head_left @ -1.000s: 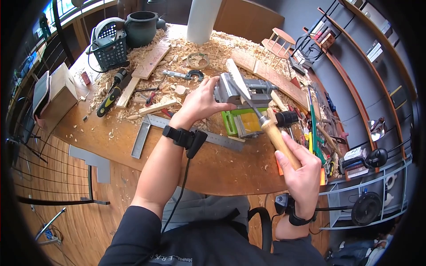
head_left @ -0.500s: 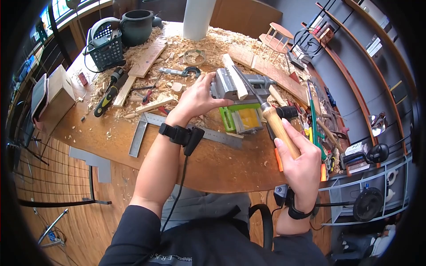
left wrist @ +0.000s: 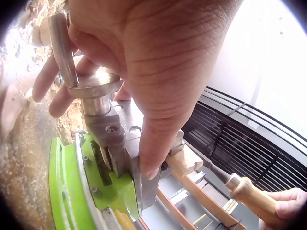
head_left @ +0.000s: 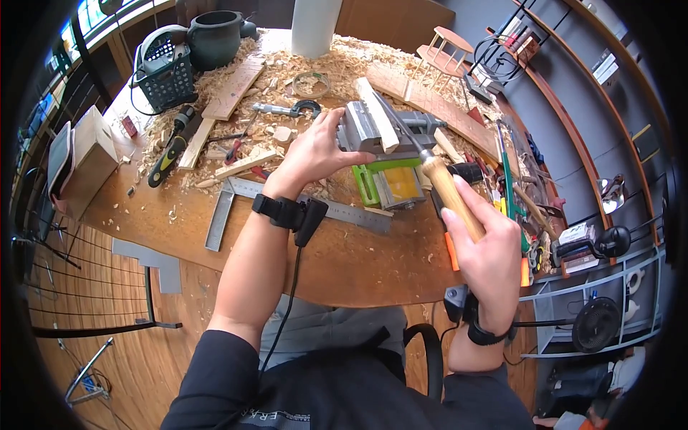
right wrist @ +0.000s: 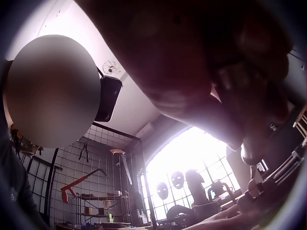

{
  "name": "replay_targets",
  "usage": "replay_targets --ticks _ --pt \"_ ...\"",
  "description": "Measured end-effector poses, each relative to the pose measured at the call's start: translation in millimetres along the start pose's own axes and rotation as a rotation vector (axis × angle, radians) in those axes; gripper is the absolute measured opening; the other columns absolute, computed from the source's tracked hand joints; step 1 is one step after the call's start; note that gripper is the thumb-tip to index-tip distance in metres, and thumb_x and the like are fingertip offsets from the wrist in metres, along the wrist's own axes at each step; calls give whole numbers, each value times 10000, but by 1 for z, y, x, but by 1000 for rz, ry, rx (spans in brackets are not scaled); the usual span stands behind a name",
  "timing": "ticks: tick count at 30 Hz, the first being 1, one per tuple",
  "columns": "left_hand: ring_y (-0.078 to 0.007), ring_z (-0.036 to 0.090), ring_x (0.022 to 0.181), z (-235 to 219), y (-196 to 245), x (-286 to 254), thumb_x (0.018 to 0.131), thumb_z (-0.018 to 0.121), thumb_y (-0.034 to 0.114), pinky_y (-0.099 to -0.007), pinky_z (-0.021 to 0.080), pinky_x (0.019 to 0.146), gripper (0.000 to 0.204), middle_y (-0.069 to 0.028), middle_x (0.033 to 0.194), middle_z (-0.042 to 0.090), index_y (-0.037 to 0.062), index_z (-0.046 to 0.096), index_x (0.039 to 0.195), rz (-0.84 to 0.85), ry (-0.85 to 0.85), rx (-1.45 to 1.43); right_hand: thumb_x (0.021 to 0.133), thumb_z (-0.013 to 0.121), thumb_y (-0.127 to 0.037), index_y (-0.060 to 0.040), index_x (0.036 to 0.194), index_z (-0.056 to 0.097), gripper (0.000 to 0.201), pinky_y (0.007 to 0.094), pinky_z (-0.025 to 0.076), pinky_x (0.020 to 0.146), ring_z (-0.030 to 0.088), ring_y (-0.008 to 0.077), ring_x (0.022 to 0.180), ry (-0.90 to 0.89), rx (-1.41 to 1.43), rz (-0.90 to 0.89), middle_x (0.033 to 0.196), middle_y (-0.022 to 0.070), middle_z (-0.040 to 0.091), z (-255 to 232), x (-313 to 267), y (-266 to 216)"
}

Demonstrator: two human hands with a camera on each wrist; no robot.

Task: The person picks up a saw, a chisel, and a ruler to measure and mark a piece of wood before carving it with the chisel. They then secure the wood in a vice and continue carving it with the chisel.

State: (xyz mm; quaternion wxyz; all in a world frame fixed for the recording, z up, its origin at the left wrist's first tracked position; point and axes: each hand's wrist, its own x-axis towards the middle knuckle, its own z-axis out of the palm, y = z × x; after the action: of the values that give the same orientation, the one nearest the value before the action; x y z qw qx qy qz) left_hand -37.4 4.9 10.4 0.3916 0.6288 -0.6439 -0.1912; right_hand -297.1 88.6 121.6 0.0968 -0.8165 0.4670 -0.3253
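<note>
A grey metal vise point(head_left: 364, 132) clamps a pale wooden stick point(head_left: 378, 118) that slants upward. My left hand point(head_left: 309, 159) rests against the vise's left end; in the left wrist view its thumb point(left wrist: 154, 148) lies along the vise body, with the fingers spread behind the metal crank handle point(left wrist: 62, 50). My right hand point(head_left: 489, 247) grips the wooden handle point(head_left: 451, 193) of a long dark metal tool, whose shaft point(head_left: 408, 132) lies beside the stick's right side. The right wrist view shows the right hand point(right wrist: 192, 62) dark and close, its tool unclear.
A green and yellow piece point(head_left: 390, 185) sits under the vise. A metal square point(head_left: 315, 204) lies in front of my left forearm. Wood shavings, boards point(head_left: 233, 89) and a drill-like tool point(head_left: 174, 147) cover the left and back; several hand tools lie at the right.
The tool's shaft has moved from across the stick to its right side, and the right hand has moved slightly. My left hand stays against the vise.
</note>
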Motion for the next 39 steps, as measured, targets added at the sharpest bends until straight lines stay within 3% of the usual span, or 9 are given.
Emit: replay_targets --ticks 2,17,19,34,36,39 --pt "-340 490 1271 -1 1 -1 658 819 548 -426 411 1064 1006 -234 1330 504 -17 419 1388 -5 -20 -10 840 691 -113 8 1206 643 389 377 516 735 673 333 787 -29 -20 58 952 226 690 0 3 -4" --pt "-344 475 1286 -4 3 0 645 820 559 -427 402 1070 1045 -230 1346 494 -25 397 1401 -24 -36 -14 841 699 -101 7 1203 647 382 365 518 748 676 309 809 35 4 7 960 228 689 -4 -5 1" --pt "-344 475 1287 -4 4 -1 645 821 557 -429 401 1070 1046 -228 1347 495 -26 395 1401 -17 -31 -17 837 710 -106 0 1208 649 391 363 517 745 676 295 808 36 11 94 966 219 694 -5 -5 -1" --pt "-336 487 1277 -1 2 -1 651 829 526 -429 401 1072 996 -219 1342 507 -8 417 1385 -10 -9 -24 836 704 -101 18 1187 655 373 342 527 772 700 282 861 12 84 66 1015 228 700 -7 -7 6" --pt "-333 553 1215 2 0 0 636 817 544 -416 460 1016 1015 -197 1342 518 -11 413 1385 -8 14 26 838 702 -103 20 1189 653 375 342 527 774 701 284 859 5 89 88 1016 231 699 -9 -5 5" --pt "-337 551 1217 3 -2 2 631 819 548 -414 459 1019 1020 -204 1335 521 -14 417 1381 6 18 12 841 698 -109 26 1192 647 379 341 528 778 704 291 857 -20 131 141 1022 237 697 -6 -3 5"
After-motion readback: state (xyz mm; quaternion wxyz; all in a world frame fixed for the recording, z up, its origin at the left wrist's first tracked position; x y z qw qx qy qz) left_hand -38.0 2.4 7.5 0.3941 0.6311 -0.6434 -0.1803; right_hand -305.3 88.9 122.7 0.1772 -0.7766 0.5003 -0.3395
